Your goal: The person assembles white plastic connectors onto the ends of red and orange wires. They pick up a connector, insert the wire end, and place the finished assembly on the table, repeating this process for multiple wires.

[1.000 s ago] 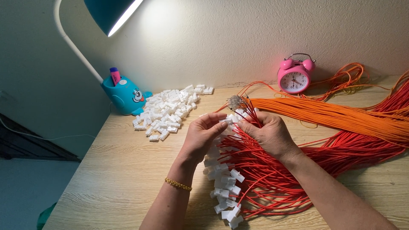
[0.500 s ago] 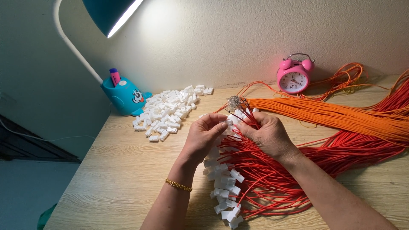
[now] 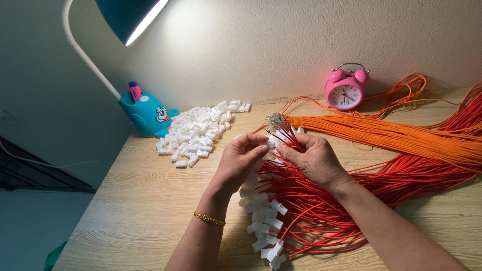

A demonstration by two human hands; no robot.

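Around the hands, the wooden surface (image 3: 125,200) is crowded. At the back left a loose heap of small white plastic connector housings (image 3: 198,131) lies just beside a teal pen holder (image 3: 145,114) shaped like a cartoon creature, with a pink marker (image 3: 134,92) standing in it. A teal desk lamp (image 3: 125,17) on a white curved arm hangs over that corner and lights the wall. A pink twin-bell alarm clock (image 3: 345,90) stands against the wall at the back, and a thick bundle of orange wires (image 3: 401,138) runs from beside it out to the right edge, its bare metal tips (image 3: 277,120) bunched just above the hands. More orange wire loops lie behind the clock.

Nearer, a mass of red wires (image 3: 321,200) sweeps from the right edge across the surface and under both hands; it hides the wood there and partly covers the right wrist. Their near ends carry white connectors already fitted (image 3: 263,221), lying in an untidy row from below the left hand toward the front edge.

The left hand (image 3: 240,160), with a thin gold bracelet (image 3: 209,218) on its wrist, has its fingers (image 3: 258,148) pinched together on a small white connector (image 3: 271,141), mostly hidden. The right hand (image 3: 314,158) meets it from the other side, fingers closed on a red wire end at that same connector; exactly how the wire sits in it cannot be told. Both hands are held just above the red wires, close below the orange tips.
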